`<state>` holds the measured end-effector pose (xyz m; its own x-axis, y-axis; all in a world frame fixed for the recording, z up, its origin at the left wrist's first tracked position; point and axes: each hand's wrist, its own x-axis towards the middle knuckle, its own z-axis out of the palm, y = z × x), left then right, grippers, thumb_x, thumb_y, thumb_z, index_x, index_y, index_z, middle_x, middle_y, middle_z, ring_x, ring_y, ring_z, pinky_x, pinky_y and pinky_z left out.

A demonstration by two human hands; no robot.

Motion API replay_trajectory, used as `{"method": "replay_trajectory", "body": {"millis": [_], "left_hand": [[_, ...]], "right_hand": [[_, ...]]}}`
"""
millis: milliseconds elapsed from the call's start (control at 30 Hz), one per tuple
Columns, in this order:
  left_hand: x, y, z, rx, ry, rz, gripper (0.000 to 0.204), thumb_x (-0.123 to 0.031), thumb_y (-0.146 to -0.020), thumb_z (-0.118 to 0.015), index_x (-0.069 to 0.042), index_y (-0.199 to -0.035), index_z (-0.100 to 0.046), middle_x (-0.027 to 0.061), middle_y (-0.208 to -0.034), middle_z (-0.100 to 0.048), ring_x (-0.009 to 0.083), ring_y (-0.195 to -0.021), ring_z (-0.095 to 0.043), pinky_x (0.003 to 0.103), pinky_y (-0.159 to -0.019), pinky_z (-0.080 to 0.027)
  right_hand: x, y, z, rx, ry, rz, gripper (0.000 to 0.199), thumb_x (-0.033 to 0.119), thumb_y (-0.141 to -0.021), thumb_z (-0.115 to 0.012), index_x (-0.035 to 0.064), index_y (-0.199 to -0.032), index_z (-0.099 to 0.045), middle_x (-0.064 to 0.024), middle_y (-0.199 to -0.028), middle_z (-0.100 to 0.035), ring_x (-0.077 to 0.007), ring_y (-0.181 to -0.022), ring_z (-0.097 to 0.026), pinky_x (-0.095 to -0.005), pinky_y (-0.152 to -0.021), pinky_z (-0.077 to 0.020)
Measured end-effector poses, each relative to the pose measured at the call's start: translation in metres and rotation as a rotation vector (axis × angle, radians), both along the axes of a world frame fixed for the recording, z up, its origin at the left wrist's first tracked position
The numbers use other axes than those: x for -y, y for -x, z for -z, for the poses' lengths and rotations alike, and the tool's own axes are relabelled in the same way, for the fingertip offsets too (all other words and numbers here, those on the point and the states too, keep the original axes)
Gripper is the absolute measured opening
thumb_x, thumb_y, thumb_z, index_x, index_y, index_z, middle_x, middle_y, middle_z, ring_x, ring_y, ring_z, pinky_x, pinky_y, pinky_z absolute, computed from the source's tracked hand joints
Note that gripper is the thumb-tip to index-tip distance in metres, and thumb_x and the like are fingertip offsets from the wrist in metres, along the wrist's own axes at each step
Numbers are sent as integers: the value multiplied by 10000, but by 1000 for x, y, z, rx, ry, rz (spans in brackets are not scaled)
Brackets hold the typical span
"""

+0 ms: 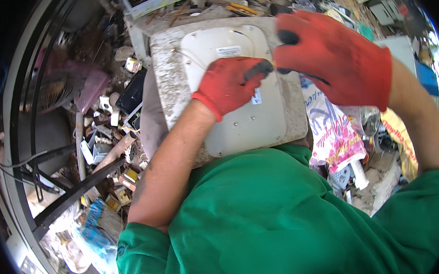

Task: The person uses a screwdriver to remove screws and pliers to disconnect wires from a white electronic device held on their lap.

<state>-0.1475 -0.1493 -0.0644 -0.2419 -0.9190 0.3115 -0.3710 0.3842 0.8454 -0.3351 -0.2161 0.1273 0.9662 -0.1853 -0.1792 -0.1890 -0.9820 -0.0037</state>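
both my hands wear red gloves with dark fingertips. my left hand (pixel 228 83) rests on the cream plastic panel (pixel 244 120), fingers curled in a loose fist, thumb and forefinger pinched toward the right. my right hand (pixel 333 57) sits just beside it, over the panel's upper right corner, fingers bent, thumb and forefinger closed on something small and dark. a sliver of yellow shows between the two hands' fingertips; i cannot tell what it is, nor which hand truly has it.

the panel is a rounded rectangle, pale and smooth, with a white label (pixel 228 50) near its top edge. it lies on a dirty grey slab (pixel 166 69) that frames it on the left, top and right. both sit close in front of my chest, above my green sweatshirt (pixel 266 220).

left of the slab: a heap of small scrap parts (pixel 110 144) and a black metal frame (pixel 70 193). right of it: a printed plastic bag (pixel 334 134) on the ground.
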Motion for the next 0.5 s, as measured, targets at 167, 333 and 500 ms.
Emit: {"method": "replay_trajectory", "body": {"millis": [167,333,500], "left_hand": [[-2,0,-9,-53,-25,-17,149,-132,-930,-715,-46,-1045,-755,87,-771,-709,168,-658,-641,325,-640,-525],[3,-6,-27,-113,-457,36,146,-140,-964,-716,-33,-1050,-767,-11,-744,-667,55,-664,-576,256,-595,-482],[9,-16,-42,-576,-421,197,217,-91,-960,-687,-20,-1163,-722,-20,-913,-702,47,-777,-582,227,-690,-485]], "right_hand": [[-10,-17,-14,107,-173,334,362,114,-811,-740,77,-1153,-624,-187,-1190,-613,-342,-992,-656,-448,-880,-526],[-27,-15,-53,-234,-198,546,310,275,-997,-550,16,-1161,-601,-207,-1019,-715,-379,-981,-713,-516,-812,-559],[-19,-25,-67,-394,-406,597,312,185,-974,-537,37,-1244,-586,-206,-1072,-705,-386,-1000,-703,-509,-812,-556]]}}
